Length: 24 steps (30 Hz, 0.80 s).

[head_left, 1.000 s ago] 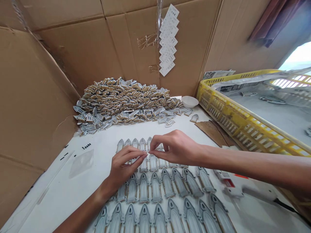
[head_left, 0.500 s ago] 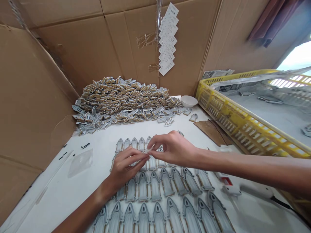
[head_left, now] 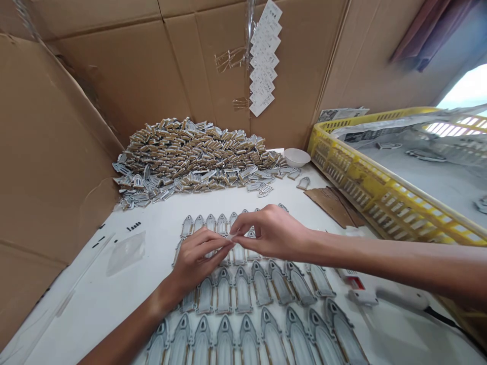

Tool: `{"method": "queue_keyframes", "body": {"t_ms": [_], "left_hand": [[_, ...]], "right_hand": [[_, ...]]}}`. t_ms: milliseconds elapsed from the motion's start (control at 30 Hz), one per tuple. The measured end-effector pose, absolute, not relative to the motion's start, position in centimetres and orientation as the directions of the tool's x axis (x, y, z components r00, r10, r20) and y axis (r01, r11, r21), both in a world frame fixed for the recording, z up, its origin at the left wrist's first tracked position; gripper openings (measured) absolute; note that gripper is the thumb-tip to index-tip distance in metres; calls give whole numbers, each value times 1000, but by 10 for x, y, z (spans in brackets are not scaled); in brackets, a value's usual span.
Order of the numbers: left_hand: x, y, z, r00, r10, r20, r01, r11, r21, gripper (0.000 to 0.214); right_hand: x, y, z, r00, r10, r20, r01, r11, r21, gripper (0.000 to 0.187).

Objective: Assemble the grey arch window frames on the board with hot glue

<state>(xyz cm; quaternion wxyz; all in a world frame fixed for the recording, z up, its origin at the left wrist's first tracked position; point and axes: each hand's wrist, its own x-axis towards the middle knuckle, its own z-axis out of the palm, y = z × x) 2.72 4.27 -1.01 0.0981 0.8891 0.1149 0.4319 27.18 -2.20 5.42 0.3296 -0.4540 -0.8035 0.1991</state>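
Observation:
Above the upper rows of grey arched pieces [head_left: 224, 291], my left hand [head_left: 201, 253] and my right hand [head_left: 270, 233] meet fingertip to fingertip. Between them is a small whitish, translucent piece [head_left: 230, 237], pinched by the thumb and forefinger of both hands. It is too small and too covered to tell its kind. The arched pieces have pointed tops with a small opening and brownish edges. They lie in several rows on the white table, and my hands hide part of the upper rows.
A large heap of similar pieces [head_left: 194, 154] lies against the cardboard wall [head_left: 125, 76]. Beside it sits a white bowl [head_left: 297, 157]. At right are a yellow basket [head_left: 361, 187], a cardboard scrap [head_left: 331, 205] and a white glue gun [head_left: 399, 298]. A clear plastic bag [head_left: 126, 253] lies left.
My hands stay together at nearly the same spot, still pinching the small whitish piece. The view has shifted very slightly; nothing else has visibly moved.

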Motion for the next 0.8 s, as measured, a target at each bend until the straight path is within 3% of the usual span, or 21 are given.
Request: {"method": "queue_keyframes", "body": {"t_ms": [433,800], "left_hand": [[27,43,-8,599,298,743,135,-952,273,27],[26,42,-8,596,310,741,139,-948,285,28]], "right_hand": [[269,-26,52,-368,880,301,739,473,-479,16],[268,-28,53,-353,882,312,756,465,-460,16]]}}
